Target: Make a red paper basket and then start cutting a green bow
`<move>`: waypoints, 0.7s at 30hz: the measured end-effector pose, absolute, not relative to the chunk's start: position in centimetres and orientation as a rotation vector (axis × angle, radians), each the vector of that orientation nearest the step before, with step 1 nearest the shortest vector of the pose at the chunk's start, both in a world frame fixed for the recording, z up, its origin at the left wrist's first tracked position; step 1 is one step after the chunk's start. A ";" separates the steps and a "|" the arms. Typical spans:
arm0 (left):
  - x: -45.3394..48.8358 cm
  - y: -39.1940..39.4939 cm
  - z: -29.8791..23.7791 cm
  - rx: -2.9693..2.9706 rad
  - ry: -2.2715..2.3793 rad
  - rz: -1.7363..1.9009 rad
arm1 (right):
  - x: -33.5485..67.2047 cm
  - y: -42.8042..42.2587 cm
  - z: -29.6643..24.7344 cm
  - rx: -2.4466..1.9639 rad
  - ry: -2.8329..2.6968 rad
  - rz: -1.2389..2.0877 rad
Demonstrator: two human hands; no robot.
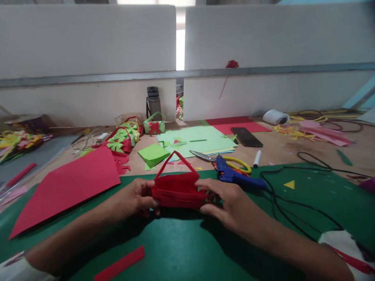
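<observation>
A small red paper basket (179, 195) with a folded strip handle stands in front of me, its opening facing up. My left hand (143, 197) grips its left end between thumb and fingers. At the opposite end my right hand (218, 199) has its thumb and fingers closed on the right side. Part of each hand's fingertips is hidden behind the basket. On the green mat nearer to me lies a loose red paper strip (120, 265).
A blue glue gun (234, 175) with a black cord lies right of the basket, beside yellow-handled scissors (238, 164). A large red sheet (70, 183) is at left. Behind are finished baskets (154, 125), green paper (196, 137), a phone (246, 137) and a bottle (154, 103).
</observation>
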State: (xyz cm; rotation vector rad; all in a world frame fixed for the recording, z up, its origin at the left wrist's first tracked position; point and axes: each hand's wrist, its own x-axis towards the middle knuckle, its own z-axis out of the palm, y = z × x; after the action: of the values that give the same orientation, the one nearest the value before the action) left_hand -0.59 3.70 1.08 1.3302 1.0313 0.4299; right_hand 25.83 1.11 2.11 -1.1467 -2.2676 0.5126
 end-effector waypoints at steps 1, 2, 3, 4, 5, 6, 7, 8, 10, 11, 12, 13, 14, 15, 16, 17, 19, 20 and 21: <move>-0.7 3.8 1.1 1.347 1.029 0.422 | 25.8 1.2 1.8 -1.135 -2.268 0.503; -0.7 3.9 1.1 1.369 1.020 0.416 | 25.7 1.2 1.6 -1.126 -2.269 0.498; -0.8 4.0 1.2 1.392 1.011 0.411 | 25.6 1.2 1.4 -1.118 -2.268 0.499; -0.8 4.1 1.2 1.417 1.008 0.409 | 25.5 1.2 1.2 -1.112 -2.263 0.503; -0.7 4.1 1.3 1.443 1.014 0.406 | 25.4 1.2 1.1 -1.108 -2.251 0.505; -0.7 4.1 1.3 1.474 1.029 0.404 | 25.2 1.2 1.0 -1.106 -2.237 0.502; -0.7 4.0 1.5 1.516 1.058 0.405 | 25.1 1.1 0.9 -1.102 -2.224 0.495; -0.8 3.9 1.7 1.575 1.110 0.422 | 25.0 1.1 0.9 -1.099 -2.212 0.483; -0.9 3.4 2.2 1.754 1.287 0.518 | 24.7 0.9 1.0 -1.083 -2.198 0.467; -0.9 3.1 2.5 1.874 1.389 0.601 | 24.7 0.8 1.0 -1.069 -2.196 0.466; -0.8 2.7 2.7 2.008 1.473 0.700 | 24.6 0.7 1.0 -1.054 -2.196 0.468; -0.7 2.2 2.9 2.143 1.517 0.801 | 24.5 0.7 1.0 -1.039 -2.199 0.472; -0.4 1.8 3.1 2.279 1.498 0.893 | 24.5 0.6 1.0 -1.024 -2.204 0.473; 0.0 1.5 3.1 2.381 1.421 0.954 | 24.4 0.5 1.0 -1.010 -2.211 0.469; 0.5 1.2 3.1 2.442 1.324 0.972 | 24.4 0.5 0.9 -0.999 -2.223 0.458; 1.1 1.0 3.1 2.491 1.209 0.956 | 24.3 0.4 0.9 -0.987 -2.238 0.439; 2.2 0.8 2.9 2.537 1.079 0.913 | 24.2 0.3 0.8 -0.955 -2.266 0.388; 2.7 0.8 2.9 2.557 1.062 0.870 | 24.1 0.2 0.8 -0.932 -2.282 0.358; 3.0 0.9 2.9 2.576 1.067 0.839 | 24.0 0.2 0.9 -0.906 -2.300 0.329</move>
State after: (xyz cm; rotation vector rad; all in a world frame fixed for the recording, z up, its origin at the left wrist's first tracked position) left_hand 3.03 0.88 2.87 2.5764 1.0672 0.8395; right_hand 24.05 0.15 0.87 -0.9059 -2.3005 0.3291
